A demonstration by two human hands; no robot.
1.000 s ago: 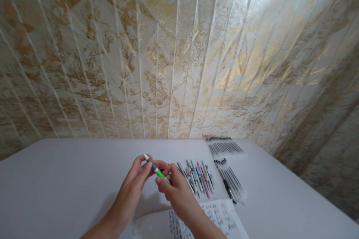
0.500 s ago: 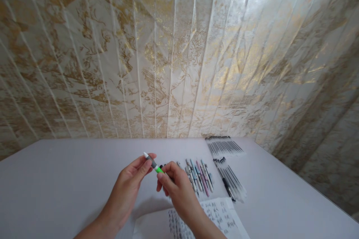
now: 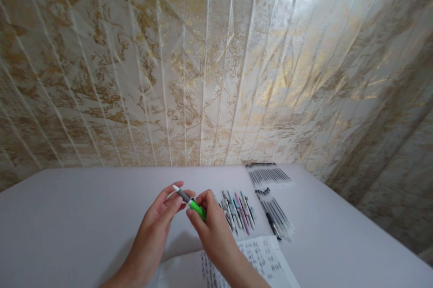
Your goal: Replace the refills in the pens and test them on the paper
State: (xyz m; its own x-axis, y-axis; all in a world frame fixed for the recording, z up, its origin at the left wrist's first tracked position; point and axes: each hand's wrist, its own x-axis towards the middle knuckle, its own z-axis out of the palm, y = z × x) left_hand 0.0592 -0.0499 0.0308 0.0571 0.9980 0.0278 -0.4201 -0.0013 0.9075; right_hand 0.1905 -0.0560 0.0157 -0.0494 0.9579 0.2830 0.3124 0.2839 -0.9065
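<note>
A pen (image 3: 197,208) with a bright green barrel, a grey grip and a white tip is held above the table, tip slanting up and to the left. My right hand (image 3: 216,229) is closed round the green barrel, covering its rear end. The fingers of my left hand (image 3: 154,222) are bent about the grey grip, thumb in front and fingers behind. Below my right hand lies a sheet of paper (image 3: 259,256) with handwriting. A row of pens (image 3: 241,212) in white, blue and pink lies just beyond that hand, partly hidden by it.
On the white table (image 3: 67,216), several thin black-tipped refills (image 3: 270,174) lie side by side at the back right. A second group of refills (image 3: 280,213) is nearer, with a black pen (image 3: 271,222) along its left side. A gold-patterned covering (image 3: 189,76) rises behind.
More of the green barrel now shows between my hands. My left fingers have loosened and spread slightly around the grip. The view has shifted a little.
</note>
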